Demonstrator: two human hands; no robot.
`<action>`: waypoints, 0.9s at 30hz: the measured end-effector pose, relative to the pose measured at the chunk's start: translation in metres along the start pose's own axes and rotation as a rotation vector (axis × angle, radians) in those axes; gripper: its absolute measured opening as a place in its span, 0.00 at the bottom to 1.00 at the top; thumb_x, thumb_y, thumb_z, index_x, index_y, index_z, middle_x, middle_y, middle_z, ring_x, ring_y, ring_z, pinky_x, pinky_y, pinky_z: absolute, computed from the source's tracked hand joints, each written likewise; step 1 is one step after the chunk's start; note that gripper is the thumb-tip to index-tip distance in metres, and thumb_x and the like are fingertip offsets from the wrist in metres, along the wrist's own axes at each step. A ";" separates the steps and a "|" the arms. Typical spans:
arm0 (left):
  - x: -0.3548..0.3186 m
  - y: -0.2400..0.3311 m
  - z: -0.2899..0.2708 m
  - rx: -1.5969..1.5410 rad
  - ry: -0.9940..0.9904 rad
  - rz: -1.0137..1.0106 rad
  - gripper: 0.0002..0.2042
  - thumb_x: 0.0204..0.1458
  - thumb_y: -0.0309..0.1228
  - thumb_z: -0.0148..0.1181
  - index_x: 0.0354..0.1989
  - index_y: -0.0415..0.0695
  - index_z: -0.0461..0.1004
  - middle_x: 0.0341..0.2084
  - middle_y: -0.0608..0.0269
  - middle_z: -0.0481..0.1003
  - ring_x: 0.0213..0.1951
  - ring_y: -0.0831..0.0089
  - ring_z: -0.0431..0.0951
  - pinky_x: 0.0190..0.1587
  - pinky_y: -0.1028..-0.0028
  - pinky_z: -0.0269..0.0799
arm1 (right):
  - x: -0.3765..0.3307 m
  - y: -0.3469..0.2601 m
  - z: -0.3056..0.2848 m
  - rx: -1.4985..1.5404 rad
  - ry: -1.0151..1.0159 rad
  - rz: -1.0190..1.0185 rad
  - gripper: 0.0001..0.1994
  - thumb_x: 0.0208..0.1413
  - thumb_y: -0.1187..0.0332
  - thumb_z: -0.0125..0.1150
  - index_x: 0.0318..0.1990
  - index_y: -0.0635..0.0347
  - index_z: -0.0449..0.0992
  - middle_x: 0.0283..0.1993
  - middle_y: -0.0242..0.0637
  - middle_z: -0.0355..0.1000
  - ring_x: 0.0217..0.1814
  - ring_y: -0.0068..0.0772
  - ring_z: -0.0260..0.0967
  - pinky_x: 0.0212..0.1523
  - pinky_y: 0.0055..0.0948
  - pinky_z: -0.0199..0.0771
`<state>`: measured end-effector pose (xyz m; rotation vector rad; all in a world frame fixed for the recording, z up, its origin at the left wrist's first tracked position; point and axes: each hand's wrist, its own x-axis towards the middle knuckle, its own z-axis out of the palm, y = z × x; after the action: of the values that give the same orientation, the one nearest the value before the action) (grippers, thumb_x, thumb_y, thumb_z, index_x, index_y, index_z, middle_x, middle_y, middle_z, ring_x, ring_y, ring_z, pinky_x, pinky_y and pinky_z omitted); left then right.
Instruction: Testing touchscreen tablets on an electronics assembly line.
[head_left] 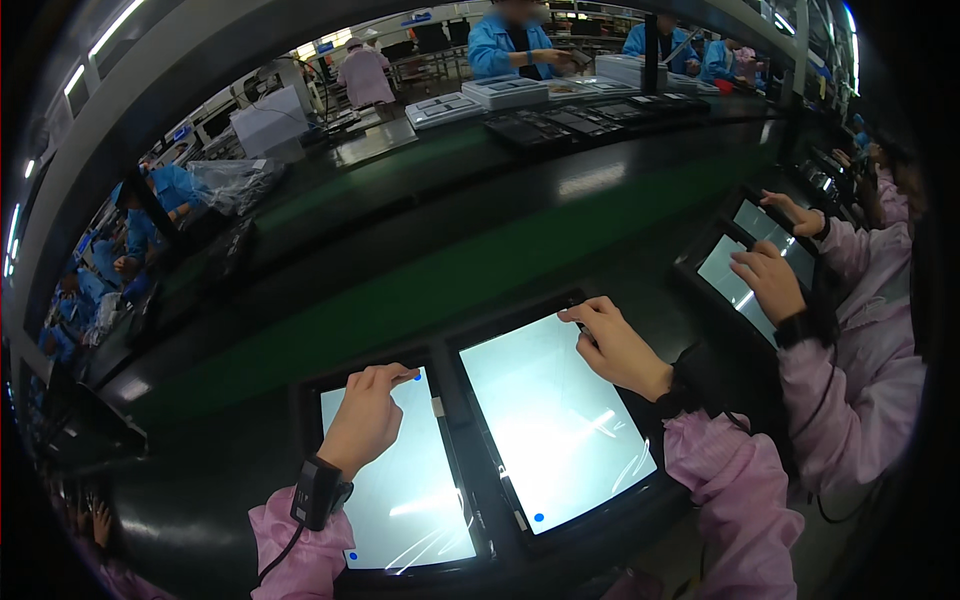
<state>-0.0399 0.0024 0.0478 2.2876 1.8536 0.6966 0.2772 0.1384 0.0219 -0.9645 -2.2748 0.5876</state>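
Note:
Two lit tablets lie side by side in dark frames on the work surface, both with white screens. On the left tablet (430, 470), my left hand (368, 412) reaches over the upper part with a finger outstretched. Its fingertip touches the screen beside a blue dot near the top right corner; another blue dot sits at the bottom left. My right hand (618, 348) is over the top right corner of the right tablet (540, 420), index finger extended to the screen's edge and thumb apart. A blue dot shows at this screen's lower left. Neither hand holds anything.
At the right, a co-worker's hands (772, 285) hover over two more lit tablets (722, 265). A green and black bench (400, 270) runs across, with black trays (570, 122) and white boxes (505, 92) at the back. Plastic bags (235, 185) lie back left.

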 end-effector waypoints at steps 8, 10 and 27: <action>-0.002 -0.001 -0.001 0.036 -0.049 -0.005 0.20 0.45 0.14 0.46 0.50 0.36 0.61 0.49 0.58 0.73 0.49 0.55 0.65 0.55 0.63 0.60 | 0.000 -0.005 -0.003 -0.002 -0.034 0.056 0.16 0.53 0.77 0.49 0.50 0.64 0.70 0.53 0.52 0.62 0.55 0.52 0.62 0.54 0.38 0.67; -0.005 0.000 -0.002 0.047 -0.049 0.005 0.19 0.45 0.15 0.46 0.49 0.36 0.62 0.49 0.58 0.74 0.49 0.54 0.65 0.55 0.63 0.61 | -0.001 -0.007 -0.005 -0.030 -0.060 0.059 0.15 0.53 0.77 0.49 0.49 0.64 0.71 0.53 0.52 0.62 0.55 0.52 0.62 0.54 0.38 0.67; -0.124 0.036 -0.036 0.090 -0.062 -0.038 0.19 0.43 0.15 0.48 0.47 0.32 0.64 0.44 0.53 0.72 0.47 0.54 0.69 0.52 0.62 0.61 | -0.087 -0.087 -0.001 0.027 -0.351 -0.062 0.20 0.51 0.77 0.52 0.55 0.60 0.69 0.52 0.47 0.67 0.60 0.52 0.57 0.55 0.40 0.66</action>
<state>-0.0409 -0.1315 0.0585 2.2930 1.9325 0.5407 0.2839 0.0180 0.0441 -0.8254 -2.5849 0.8120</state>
